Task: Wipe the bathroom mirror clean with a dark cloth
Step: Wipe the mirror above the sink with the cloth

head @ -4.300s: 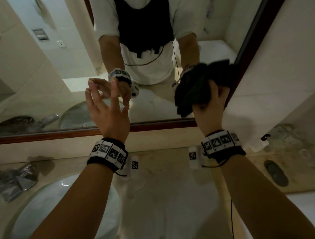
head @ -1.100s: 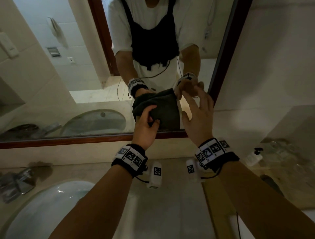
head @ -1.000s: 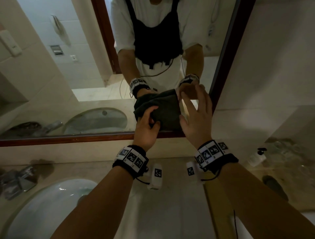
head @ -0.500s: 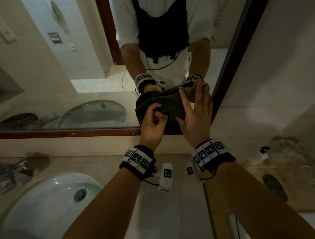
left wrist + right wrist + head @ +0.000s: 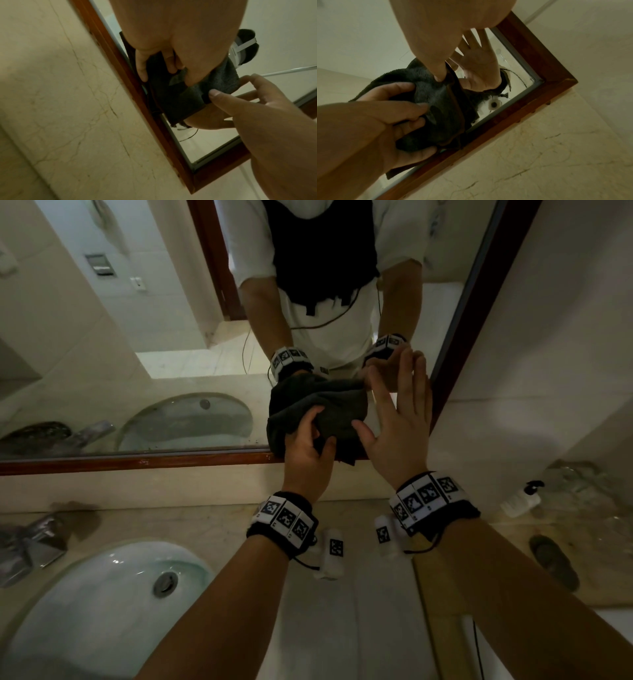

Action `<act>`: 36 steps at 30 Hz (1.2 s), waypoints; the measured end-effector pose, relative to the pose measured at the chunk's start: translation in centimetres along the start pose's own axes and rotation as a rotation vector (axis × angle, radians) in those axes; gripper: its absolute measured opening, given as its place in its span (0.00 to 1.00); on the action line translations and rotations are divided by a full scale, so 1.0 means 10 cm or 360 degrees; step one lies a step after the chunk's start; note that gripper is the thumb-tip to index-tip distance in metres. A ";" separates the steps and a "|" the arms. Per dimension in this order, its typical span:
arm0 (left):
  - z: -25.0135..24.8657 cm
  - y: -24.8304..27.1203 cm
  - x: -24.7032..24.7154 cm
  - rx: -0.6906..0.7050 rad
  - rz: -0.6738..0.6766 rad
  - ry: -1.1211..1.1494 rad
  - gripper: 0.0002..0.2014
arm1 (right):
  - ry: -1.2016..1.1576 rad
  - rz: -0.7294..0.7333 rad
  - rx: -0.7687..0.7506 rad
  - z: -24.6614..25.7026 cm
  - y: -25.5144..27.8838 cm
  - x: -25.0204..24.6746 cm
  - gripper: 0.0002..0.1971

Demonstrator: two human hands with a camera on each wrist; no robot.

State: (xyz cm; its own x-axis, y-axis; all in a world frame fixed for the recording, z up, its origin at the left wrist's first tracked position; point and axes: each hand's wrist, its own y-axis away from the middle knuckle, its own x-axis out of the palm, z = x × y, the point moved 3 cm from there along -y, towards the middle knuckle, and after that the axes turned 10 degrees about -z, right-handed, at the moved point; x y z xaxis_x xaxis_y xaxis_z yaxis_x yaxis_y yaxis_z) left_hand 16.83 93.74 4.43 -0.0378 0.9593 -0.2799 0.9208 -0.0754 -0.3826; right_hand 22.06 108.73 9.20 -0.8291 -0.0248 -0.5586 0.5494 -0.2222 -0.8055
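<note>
Cloth (image 5: 318, 412) — dark, bunched — sits against the glass of the bathroom mirror (image 5: 171, 337), at the lower right corner, its bottom edge hanging over the wooden frame (image 5: 137, 462). Left hand (image 5: 306, 455) holds it: fingers (image 5: 141, 67) and thumb curl into the folds from below, with the upper part of the wad bearing on the glass. Right hand (image 5: 397, 433) is spread, fingers straight, gripping nothing; its thumb tip (image 5: 214, 93) touches the cloth's right edge, and the remaining fingertips appear to rest on the glass just beside the frame's upright.

Judgement on the step in hand: the wad wants flattening so more surface meets the mirror, then even pressure in overlapping strokes out of the corner. The spread hand risks leaving fingerprints — better lifted off.

Orientation: the wad's long axis runs roughly level, parallel to the lower frame rail; a loose corner points down past it toward the desk (image 5: 205, 518).
</note>
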 end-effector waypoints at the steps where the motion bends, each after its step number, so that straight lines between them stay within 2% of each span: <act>1: 0.02 0.00 -0.01 0.0015 0.0002 -0.0010 0.27 | 0.0010 0.0001 0.0004 0.00 0.00 0.01 0.41; 12: 0.22 -0.11 -0.23 0.0138 -0.0090 -0.0121 0.22 | 0.0123 0.0012 -0.0042 -0.04 0.01 0.07 0.43; 17: 0.33 -0.16 -0.45 0.0089 -0.0173 -0.0110 0.19 | 0.0155 -0.0010 -0.0048 -0.06 0.00 0.12 0.45; 21: 0.48 -0.26 -0.81 -0.0011 -0.0308 -0.0087 0.21 | 0.0143 0.0005 -0.0042 -0.07 0.00 0.15 0.46; 24: 0.53 -0.30 -0.94 -0.0019 -0.0325 -0.0126 0.21 | 0.0130 0.0001 -0.0052 -0.08 0.00 0.17 0.46; 32: 0.42 -0.27 -0.85 -0.0058 -0.0415 0.0026 0.19 | 0.0192 -0.0006 -0.0078 -0.07 0.03 0.23 0.46; 36: 0.42 -0.20 -0.62 -0.0028 -0.0324 -0.0015 0.18 | 0.0195 -0.0019 -0.0091 -0.08 0.04 0.25 0.46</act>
State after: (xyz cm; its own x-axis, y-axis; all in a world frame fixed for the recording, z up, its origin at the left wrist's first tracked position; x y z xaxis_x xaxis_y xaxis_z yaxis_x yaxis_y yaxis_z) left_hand 13.58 86.80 3.25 -0.2276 0.9516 -0.2065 0.9005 0.1250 -0.4166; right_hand 20.24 109.33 7.31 -0.8186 0.0973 -0.5661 0.5475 -0.1660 -0.8202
